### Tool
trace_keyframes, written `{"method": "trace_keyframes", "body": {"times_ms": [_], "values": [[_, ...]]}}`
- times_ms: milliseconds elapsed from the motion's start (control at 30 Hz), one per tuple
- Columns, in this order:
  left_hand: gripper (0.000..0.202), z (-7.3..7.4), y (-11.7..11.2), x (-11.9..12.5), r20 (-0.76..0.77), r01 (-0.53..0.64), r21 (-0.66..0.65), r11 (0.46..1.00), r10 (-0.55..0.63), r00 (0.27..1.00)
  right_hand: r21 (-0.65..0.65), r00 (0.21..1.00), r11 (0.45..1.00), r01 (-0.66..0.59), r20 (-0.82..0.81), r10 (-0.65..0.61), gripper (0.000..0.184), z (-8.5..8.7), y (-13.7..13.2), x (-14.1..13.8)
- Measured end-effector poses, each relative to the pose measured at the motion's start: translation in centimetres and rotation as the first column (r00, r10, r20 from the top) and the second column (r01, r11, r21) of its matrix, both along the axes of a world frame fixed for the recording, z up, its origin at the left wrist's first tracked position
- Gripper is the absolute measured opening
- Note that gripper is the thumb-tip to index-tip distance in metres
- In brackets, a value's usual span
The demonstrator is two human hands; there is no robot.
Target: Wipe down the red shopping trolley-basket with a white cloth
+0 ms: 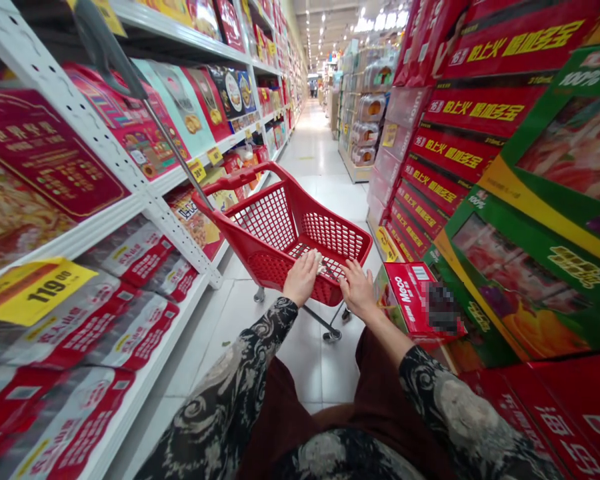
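A red plastic shopping basket on wheels point(280, 227) stands in the aisle in front of me, its handle raised at the far side. My left hand point(301, 277) rests on the basket's near rim with the fingers curled over a small pale thing point(321, 265) that I cannot make out. My right hand point(356, 288) lies on the same rim just to the right, fingers bent over the edge. Both arms wear dark patterned sleeves.
White shelves point(105, 220) with red packaged goods and a yellow 119.00 price tag point(35, 290) line the left. Stacked red and green cartons point(505, 167) wall the right, with a red box point(413, 300) near my right hand. The tiled aisle point(315, 147) runs ahead.
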State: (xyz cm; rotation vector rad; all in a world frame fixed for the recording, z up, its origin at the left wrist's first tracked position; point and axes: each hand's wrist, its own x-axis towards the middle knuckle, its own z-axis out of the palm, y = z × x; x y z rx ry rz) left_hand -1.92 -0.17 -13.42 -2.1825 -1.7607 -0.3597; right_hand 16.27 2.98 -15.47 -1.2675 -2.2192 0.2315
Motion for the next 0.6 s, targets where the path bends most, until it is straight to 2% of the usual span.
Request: {"method": "trace_keyframes", "body": {"times_ms": [100, 200, 333, 433, 500, 600], "values": [[0.047, -0.9, -0.4, 1.3, -0.029, 0.096, 0.021, 0.995, -0.095, 0.995, 0.053, 0.992, 0.992, -0.117, 0.054, 0.114, 0.042, 0.2, -1.3, -1.4], [0.048, -0.9, -0.7, -0.4, -0.05, 0.118, 0.044, 0.992, -0.116, 0.992, 0.055, 0.989, 0.991, -0.118, 0.097, 0.113, 0.044, -0.2, -1.9, -1.8], [0.049, 0.1, -0.9, -5.8, -0.016, -0.051, 0.073, 0.996, 0.052, 0.999, 0.073, 0.988, 0.992, -0.1, 0.127, 0.09, 0.045, -1.0, -1.4, -1.0], [0.048, 0.7, -1.0, -7.7, 0.006, -0.137, 0.085, 0.987, 0.137, 0.991, 0.098, 0.99, 0.993, -0.071, 0.124, 0.059, 0.045, -1.1, -0.7, -0.5], [0.048, 0.6, -1.1, -6.8, -0.005, -0.119, 0.092, 0.989, 0.12, 0.993, 0.094, 0.991, 0.995, -0.045, 0.133, 0.032, 0.045, -0.9, -0.3, -0.3], [0.05, 0.0, -1.3, -3.5, -0.052, -0.016, 0.088, 0.996, 0.021, 0.998, 0.094, 0.988, 0.996, 0.001, 0.151, -0.016, 0.046, -0.3, -0.4, -0.7]]}}
